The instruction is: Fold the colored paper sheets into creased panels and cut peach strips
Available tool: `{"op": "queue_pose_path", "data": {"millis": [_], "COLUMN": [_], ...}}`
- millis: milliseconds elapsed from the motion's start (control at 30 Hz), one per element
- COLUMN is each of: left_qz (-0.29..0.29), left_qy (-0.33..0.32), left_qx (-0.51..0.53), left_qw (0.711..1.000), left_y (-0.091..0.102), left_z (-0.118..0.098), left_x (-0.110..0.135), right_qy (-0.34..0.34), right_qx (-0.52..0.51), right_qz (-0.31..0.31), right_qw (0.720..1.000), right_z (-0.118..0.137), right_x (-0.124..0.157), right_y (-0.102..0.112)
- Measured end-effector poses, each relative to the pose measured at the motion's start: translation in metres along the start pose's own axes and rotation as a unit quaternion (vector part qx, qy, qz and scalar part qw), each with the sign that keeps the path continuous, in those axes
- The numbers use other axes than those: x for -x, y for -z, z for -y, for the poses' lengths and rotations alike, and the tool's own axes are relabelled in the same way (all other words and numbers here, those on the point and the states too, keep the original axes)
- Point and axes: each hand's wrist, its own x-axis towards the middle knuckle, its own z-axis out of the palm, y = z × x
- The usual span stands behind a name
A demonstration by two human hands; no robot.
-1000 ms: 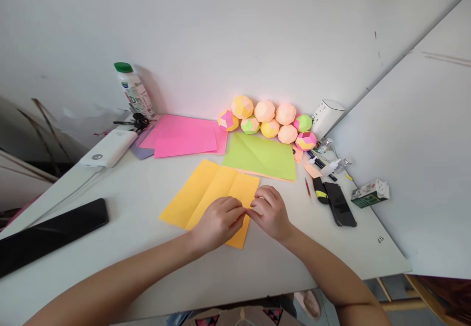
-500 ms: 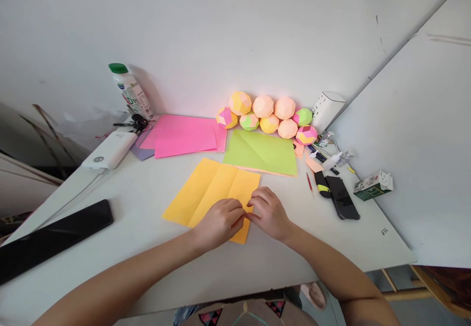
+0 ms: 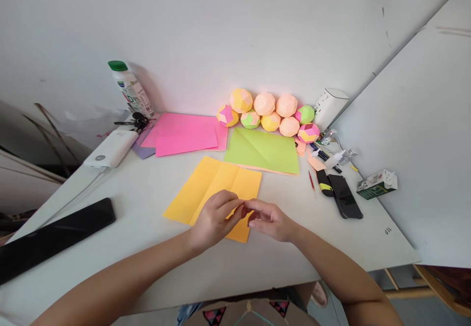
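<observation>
Above a creased yellow-orange sheet of paper (image 3: 204, 188), my two hands meet at the fingertips. My left hand (image 3: 217, 215) is closed in a pinch, thumb against fingers. From the right, my right hand (image 3: 272, 220) touches those fingertips with its own curled fingers. Whatever lies between the fingertips, if anything, is too small or hidden to make out. The sheet lies on the table, with fold lines running across it and its near right part under my hands.
Behind lie pink paper (image 3: 186, 137) and green paper (image 3: 265, 152). Several paper balls (image 3: 265, 104) are stacked against the wall. Phone (image 3: 345, 196), red pen (image 3: 311, 180) and small carton (image 3: 377, 184) are at right; power bank (image 3: 110, 148), bottle (image 3: 132, 88) and long black object (image 3: 59, 238) at left.
My right hand has dropped slightly and turned, and its fingers now press against the left fingertips. My left hand has risen a little off the paper. The sheet stays in place.
</observation>
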Motion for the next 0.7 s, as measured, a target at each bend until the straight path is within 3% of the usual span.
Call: {"op": "queue_pose_path", "data": {"millis": [333, 700], "left_qz": [0.034, 0.020], "left_qy": [-0.089, -0.030], "left_qx": [-0.068, -0.001], "left_qw": [0.993, 0.999], "left_y": [0.0016, 0.0037], "left_z": [-0.0011, 0.0030], "left_x": [-0.0012, 0.0006], "right_qy": [0.022, 0.030], "right_qx": [0.072, 0.052], "right_qz": [0.016, 0.034], "right_qw": [0.997, 0.998], "right_z": [0.0097, 0.0081], "right_x": [0.0017, 0.0030], "right_y": [-0.0070, -0.0061]}}
